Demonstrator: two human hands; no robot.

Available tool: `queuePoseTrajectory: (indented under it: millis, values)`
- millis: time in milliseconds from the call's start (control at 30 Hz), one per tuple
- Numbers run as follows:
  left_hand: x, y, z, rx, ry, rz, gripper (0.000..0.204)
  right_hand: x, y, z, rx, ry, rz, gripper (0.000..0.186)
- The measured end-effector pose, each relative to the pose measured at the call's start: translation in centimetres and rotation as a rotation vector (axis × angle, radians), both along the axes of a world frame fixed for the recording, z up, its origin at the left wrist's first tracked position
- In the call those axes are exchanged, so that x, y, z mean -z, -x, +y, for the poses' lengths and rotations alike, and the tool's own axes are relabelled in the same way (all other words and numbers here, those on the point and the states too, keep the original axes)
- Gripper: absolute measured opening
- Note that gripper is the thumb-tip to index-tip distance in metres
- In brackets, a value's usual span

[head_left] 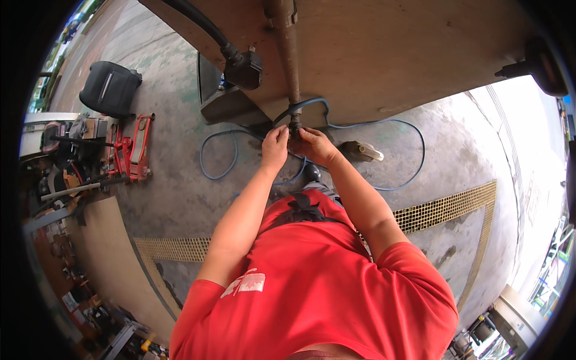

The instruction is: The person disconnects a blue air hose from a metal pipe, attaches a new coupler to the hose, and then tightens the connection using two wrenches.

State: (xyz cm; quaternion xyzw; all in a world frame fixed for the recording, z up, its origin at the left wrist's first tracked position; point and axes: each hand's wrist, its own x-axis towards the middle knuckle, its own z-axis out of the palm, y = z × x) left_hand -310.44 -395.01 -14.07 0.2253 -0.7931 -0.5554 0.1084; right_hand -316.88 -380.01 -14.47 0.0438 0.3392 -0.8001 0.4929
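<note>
Both my hands meet at the lower end of a long, dirty metal pipe (290,69) that runs down in front of a large brown panel. My left hand (276,146) has its fingers closed at the left side of the dark fitting (295,122) there. On the right side of that fitting, my right hand (316,146) curls its fingers around it. Whatever lies between the fingertips is mostly hidden. A thin blue hose (396,120) passes across the pipe just above my hands and loops over the floor on both sides.
The brown panel (372,60) overhangs the work spot. A black plug-like part on a cable (243,69) hangs at its left. A metal-and-dark tool (361,151) lies right of my hands. Left are a red floor jack (139,147) and a black case (110,89); a yellowish floor grate (444,207) lies behind.
</note>
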Motion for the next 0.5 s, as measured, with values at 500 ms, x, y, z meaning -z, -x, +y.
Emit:
queuePoseTrajectory:
  millis: [500]
  values:
    - [0.1, 0.4, -0.6, -0.086, -0.533, -0.076, 0.036, -2.2, -0.4, -1.7, 0.125, -0.27, 0.04, 0.045]
